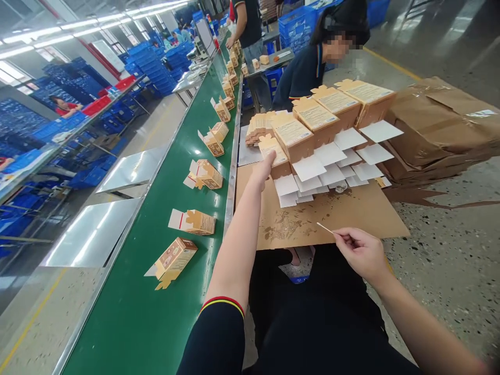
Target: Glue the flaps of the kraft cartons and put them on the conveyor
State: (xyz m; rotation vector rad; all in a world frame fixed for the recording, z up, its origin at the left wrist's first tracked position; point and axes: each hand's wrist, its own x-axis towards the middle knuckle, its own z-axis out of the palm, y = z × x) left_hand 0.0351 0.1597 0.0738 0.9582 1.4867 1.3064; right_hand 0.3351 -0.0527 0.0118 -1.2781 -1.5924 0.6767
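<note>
My left hand [264,169] reaches forward to the nearest small carton [280,162] at the left end of a stack. Its thumb lies on the carton and the other fingers are mostly hidden, closed around its side. Behind it stand several more tan cartons [317,114] with toothed top flaps, and white flaps [308,167] stick out toward me. My right hand [361,253] is held above the near edge of a brown cardboard sheet [289,229]. Between its pinched thumb and fingers is a thin cotton swab [325,227], pointing left.
A green conveyor belt [128,312] runs along my left, carrying several cartons [211,174] with open flaps. Large brown packages [437,125] are piled at the right. A co-worker [304,73] bends beyond the stack, and another person [250,26] stands farther along the belt.
</note>
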